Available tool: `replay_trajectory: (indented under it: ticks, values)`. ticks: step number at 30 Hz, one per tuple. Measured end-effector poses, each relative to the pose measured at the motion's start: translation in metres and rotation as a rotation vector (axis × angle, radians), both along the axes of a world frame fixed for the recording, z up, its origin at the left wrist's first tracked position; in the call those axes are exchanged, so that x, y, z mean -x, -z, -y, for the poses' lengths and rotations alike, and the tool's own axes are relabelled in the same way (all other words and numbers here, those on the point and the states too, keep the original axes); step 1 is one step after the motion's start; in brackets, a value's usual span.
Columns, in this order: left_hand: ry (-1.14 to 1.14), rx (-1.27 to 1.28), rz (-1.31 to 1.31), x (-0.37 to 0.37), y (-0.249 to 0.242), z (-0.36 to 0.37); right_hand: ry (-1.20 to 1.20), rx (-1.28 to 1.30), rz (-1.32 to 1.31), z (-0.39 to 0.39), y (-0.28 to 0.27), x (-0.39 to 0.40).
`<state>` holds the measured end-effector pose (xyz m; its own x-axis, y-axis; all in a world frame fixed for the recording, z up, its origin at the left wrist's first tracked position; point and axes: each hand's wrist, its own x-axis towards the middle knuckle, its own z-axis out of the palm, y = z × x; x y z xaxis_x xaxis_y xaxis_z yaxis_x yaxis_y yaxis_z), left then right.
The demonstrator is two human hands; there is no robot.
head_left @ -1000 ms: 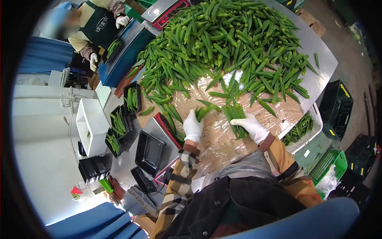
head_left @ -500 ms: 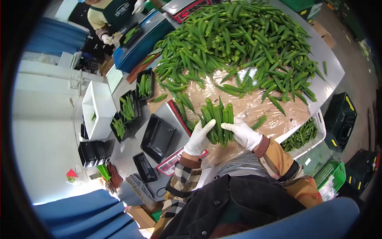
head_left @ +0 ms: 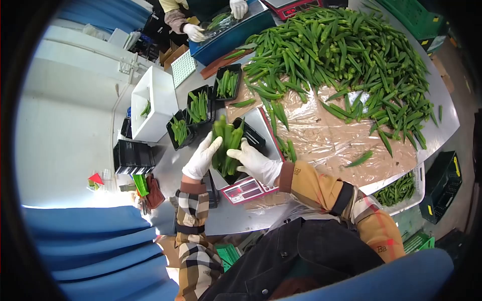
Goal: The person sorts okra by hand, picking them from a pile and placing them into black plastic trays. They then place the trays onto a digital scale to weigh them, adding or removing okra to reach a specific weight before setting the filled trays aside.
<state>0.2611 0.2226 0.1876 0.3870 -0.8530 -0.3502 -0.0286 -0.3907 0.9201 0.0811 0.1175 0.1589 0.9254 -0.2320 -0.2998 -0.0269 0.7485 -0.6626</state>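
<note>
A bunch of okra (head_left: pixel 227 143) is held upright between my two white-gloved hands. My left hand (head_left: pixel 201 158) grips its left side with the thumb across the pods. From the right, my right hand (head_left: pixel 256 161) presses thumb and fingers against the same bunch. Directly beneath is a black tray (head_left: pixel 255 138), partly hidden by the okra and my hands. It sits on the scale (head_left: pixel 249 189), whose red-framed display faces me. Whether the pods touch the tray floor cannot be made out.
A large okra heap (head_left: pixel 341 50) covers the table's far side. Filled black trays (head_left: pixel 199 106) stand left of the scale, near a white foam box (head_left: pixel 156 103) and stacked black trays (head_left: pixel 133 156). A white crate (head_left: pixel 419 188) holds more okra. Across the table, a gloved co-worker handles a wrapped tray (head_left: pixel 221 24).
Both my hands have carried the okra bunch left, from over the brown table covering to above the black tray on the scale. The camera view has shifted too.
</note>
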Motion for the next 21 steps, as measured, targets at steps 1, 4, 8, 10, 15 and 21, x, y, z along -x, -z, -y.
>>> replay_trajectory:
  ticks: [1,4,8,10,15,21]
  values:
    - [0.033,-0.017,0.153,-0.020,0.024,-0.012,-0.064,-0.062,-0.133,0.000,-0.004,-0.002]
    - [-0.126,-0.152,0.035,0.011,-0.003,-0.020,-0.131,0.041,-0.037,0.015,0.005,0.035]
    - [-0.387,-0.003,0.039,0.005,0.001,-0.060,0.028,-0.212,-0.011,0.052,0.064,0.117]
    - [-0.527,0.048,-0.008,-0.001,0.007,-0.090,0.219,-0.175,-0.183,0.059,0.081,0.167]
    - [-0.838,0.092,0.044,0.002,0.033,-0.163,0.562,0.011,-0.604,0.058,0.132,0.281]
    - [-0.934,0.143,0.094,0.031,0.061,-0.159,0.553,0.283,-0.791,0.060,0.173,0.321]
